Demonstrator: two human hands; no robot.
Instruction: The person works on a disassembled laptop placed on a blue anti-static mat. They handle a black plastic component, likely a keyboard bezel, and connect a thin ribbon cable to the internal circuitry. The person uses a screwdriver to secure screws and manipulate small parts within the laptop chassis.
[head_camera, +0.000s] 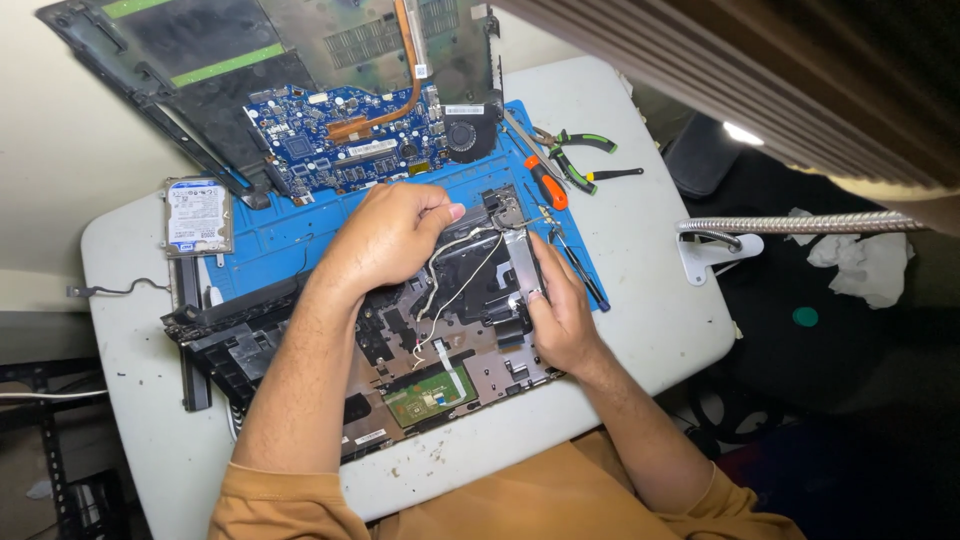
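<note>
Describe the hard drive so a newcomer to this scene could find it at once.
Start at the blue work mat on the white table. At the mat's left edge, beside the blue circuit board, lies the hard drive. It is the only flat silver rectangle with a white label, lying apart from both hands.

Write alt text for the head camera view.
Two bare hands work on an opened laptop chassis on a blue mat: the left hand pinches thin white wires, the right hand steadies the frame. A blue circuit board, hard drive, pliers and screwdriver lie nearby.
</note>
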